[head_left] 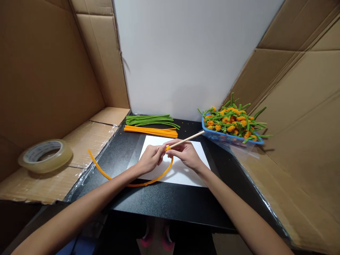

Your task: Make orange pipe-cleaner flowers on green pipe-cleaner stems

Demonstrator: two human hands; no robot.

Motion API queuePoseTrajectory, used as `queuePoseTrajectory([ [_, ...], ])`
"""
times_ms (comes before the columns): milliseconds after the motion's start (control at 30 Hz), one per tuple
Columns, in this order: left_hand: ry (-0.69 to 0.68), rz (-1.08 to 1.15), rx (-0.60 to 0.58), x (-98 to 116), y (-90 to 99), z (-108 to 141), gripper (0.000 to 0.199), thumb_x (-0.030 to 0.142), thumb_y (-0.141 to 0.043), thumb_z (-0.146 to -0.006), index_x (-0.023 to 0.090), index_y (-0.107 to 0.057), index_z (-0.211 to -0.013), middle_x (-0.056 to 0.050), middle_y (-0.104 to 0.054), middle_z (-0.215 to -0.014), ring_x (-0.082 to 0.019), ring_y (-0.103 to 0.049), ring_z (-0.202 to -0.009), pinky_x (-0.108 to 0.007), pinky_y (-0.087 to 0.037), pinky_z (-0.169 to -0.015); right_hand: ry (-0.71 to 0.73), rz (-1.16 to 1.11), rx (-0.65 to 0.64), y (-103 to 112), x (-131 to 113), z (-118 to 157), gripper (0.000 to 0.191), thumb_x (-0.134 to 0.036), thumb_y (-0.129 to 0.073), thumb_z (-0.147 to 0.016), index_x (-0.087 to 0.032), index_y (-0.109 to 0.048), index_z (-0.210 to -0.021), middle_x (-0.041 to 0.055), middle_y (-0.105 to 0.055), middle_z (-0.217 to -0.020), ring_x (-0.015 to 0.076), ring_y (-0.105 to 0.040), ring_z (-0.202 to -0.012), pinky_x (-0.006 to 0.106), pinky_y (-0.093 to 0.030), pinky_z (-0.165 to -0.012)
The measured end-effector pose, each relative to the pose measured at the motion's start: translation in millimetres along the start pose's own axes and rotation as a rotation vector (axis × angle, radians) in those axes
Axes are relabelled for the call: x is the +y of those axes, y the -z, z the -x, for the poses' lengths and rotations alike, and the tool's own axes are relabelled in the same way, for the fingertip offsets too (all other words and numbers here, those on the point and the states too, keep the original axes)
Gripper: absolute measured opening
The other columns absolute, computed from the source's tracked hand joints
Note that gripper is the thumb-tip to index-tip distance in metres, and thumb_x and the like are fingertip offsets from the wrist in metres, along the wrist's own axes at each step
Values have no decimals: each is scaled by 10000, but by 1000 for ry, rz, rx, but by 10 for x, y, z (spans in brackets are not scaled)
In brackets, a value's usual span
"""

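My left hand (pixel 152 158) is closed, its fingertips pinching at a small orange coil wound on the end of a thin wooden stick (pixel 190 138). My right hand (pixel 187 154) is closed from the other side, thumb and fingers on the orange pipe cleaner (pixel 156 179) beside the coil, with the stick passing over its fingers. From there the pipe cleaner's long tail curves down over the white sheet (pixel 198 176) and passes by my left forearm, its free end up at the left. The stick points up to the right. Its lower end is hidden at my left fingertips.
Behind the sheet lie a bundle of orange pipe cleaners (pixel 150 131) and a green bundle (pixel 148 120). A blue basket (pixel 225 136) heaped with orange and green pieces stands at the right. A roll of clear tape (pixel 60 159) lies on cardboard at the left. Cardboard walls (pixel 300 106) flank the black table (pixel 170 204).
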State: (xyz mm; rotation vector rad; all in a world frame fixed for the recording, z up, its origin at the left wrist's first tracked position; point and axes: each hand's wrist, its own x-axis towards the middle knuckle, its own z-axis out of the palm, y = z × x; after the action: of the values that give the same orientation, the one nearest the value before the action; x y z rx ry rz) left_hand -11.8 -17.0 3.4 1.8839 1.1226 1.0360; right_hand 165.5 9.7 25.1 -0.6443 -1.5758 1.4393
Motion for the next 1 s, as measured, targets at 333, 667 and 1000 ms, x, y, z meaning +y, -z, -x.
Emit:
queuePoseTrajectory([
  [333,-147,-312,79,-1,89,-3,560,619,-320,-994,159,-612,-866,-33,-655,-724,-142,-556,-602,-252,-358,-581,-96,-26,109,45,104,-30,300,-398,-874,-646,-140,-746,-731,32,-679,-627,135,-615,-555,265,-498,-547],
  [667,-771,-1123,269,7,185,-24,268,225,-475,-1005,177,-557,-755,-3,-591,-673,-149,-522,-593,-307,-310,-567,-226,-123,152,-50,125,-21,376,-461,-858,-655,-130,-691,-722,32,-663,-664,104,-567,-554,225,-400,-502],
  [1000,-242,-509,243,-32,92,21,324,329,-382,-1034,179,-533,-789,2,-583,-711,-130,-488,-609,-266,-298,-595,-169,-65,-54,25,-24,-12,396,-381,-775,-768,-153,-706,-1084,-3,-601,-676,119,-512,-634,265,-382,-605],
])
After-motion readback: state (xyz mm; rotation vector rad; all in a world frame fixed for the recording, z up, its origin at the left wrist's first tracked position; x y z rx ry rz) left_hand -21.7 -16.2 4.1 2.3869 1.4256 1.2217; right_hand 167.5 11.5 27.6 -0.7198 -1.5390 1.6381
